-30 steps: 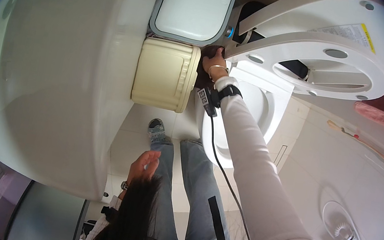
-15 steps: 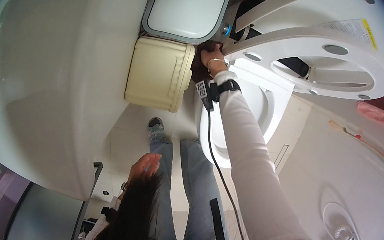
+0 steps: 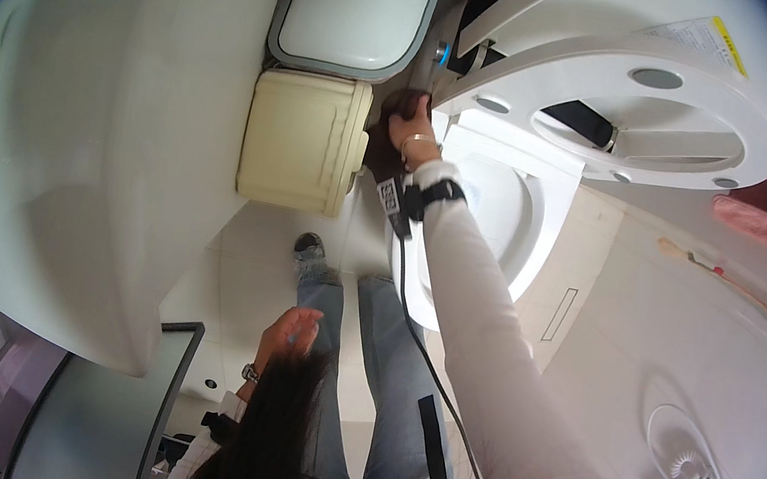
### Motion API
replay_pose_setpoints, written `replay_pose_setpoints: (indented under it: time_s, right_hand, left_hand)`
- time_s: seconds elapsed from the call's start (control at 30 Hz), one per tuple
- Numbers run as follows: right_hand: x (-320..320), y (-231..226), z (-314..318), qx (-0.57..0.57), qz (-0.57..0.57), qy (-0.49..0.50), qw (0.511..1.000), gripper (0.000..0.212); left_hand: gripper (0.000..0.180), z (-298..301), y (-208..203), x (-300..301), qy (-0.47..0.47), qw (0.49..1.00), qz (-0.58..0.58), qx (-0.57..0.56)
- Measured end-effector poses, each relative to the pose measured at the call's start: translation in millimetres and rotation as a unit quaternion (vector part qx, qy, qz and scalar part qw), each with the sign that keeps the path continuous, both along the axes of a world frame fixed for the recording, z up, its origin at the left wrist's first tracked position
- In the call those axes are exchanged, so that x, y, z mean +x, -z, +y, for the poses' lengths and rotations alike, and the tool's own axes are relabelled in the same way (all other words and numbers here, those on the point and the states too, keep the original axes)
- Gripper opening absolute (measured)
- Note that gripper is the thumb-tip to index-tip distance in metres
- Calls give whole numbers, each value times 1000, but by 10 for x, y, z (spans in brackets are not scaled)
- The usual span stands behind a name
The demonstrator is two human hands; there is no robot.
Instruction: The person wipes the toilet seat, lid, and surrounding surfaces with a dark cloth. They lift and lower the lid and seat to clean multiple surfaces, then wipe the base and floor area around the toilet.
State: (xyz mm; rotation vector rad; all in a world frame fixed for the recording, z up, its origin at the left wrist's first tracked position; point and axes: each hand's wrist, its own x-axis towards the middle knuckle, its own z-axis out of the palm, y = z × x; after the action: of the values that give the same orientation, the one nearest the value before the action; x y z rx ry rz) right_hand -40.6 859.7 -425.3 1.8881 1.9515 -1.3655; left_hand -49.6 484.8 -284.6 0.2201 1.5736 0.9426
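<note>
Overall, the largest body in view is a glossy white curved fixture along the left side. Next in size: a white toilet right of centre, its hinged seat ring and lid both raised, the ring in front of the lid. The person's blue jeans reach down through the lower middle, just short of the toilet bowl.

Two containers stand between fixture and toilet: a white-lidded bin with a grey rim and, directly beside it, a cream-yellow plastic bin.

Smaller still: a dark reddish-brown item, located in the narrow gap between the cream-yellow bin and the toilet. Kind not identifiable; partly hidden.

Right hand: at the top of the dark item, fingers bent over it. Fingertips obscured; cannot tell whether they are clenched on it or only touching.

Left hand: in front of the left leg, well apart from the bins, partly covered by hanging dark hair. Fingers loosely curved, released, no object seen in them.

Smallest items: metal wristwatch, left wrist; thin bracelet, right wrist.
</note>
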Motion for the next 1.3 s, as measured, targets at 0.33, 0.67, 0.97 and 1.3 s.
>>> replay_pose_setpoints:
  time_s: [0.33,0.67,0.97,1.3]
  right_hand:
    - [270,-198,-306,-40,-22,-24,999,84]
    - [206,-432,-157,-18,-85,-32,996,78]
    - [1177,-681,-1366,-2,-146,-123,982,89]
    - [3261,-895,-2322,-52,-224,-245,942,74]
  left_hand:
    - [20,58,-180,-35,-14,999,42,-20]
    - [19,-98,-109,-38,-18,998,44,-35]
    - [20,330,-295,9,72,993,94,-28]
    - [51,2449,-975,-223,122,949,183,226]
